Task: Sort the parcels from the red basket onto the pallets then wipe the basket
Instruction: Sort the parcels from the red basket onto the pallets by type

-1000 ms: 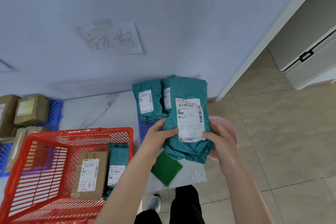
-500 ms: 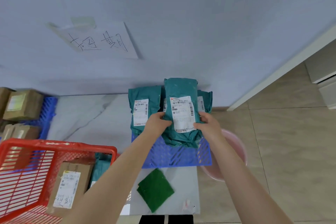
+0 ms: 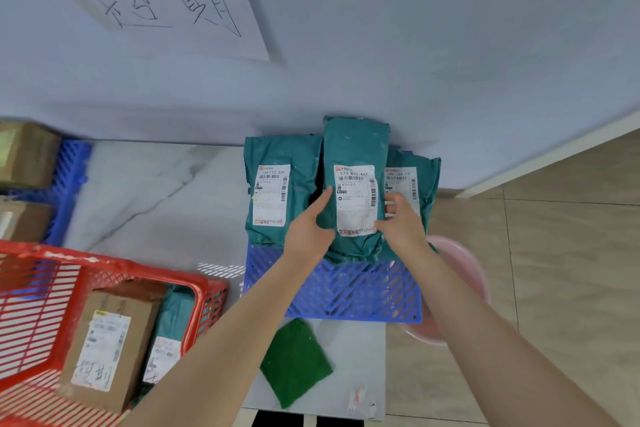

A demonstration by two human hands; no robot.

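A teal mailer parcel (image 3: 353, 146) with a white label stands upright against the wall on the blue pallet (image 3: 346, 291). My left hand (image 3: 308, 229) grips its left edge, and my right hand (image 3: 403, 222) grips its right edge. Two more teal parcels (image 3: 277, 156) (image 3: 427, 170) lean on the wall either side of it. The red basket (image 3: 104, 263) at the lower left holds a brown box (image 3: 104, 340) and a teal parcel (image 3: 176, 315). A green cloth (image 3: 294, 360) lies on the floor slab in front of the pallet.
A pink basin (image 3: 460, 263) sits on the tiles just right of the pallet. At the far left a second blue pallet (image 3: 69, 177) carries brown boxes (image 3: 24, 152). A handwritten paper sign (image 3: 156, 0) is taped to the wall.
Both hands carried the teal parcel forward from in front of me and set it upright on the blue pallet between the other two. The view has moved closer to the wall.
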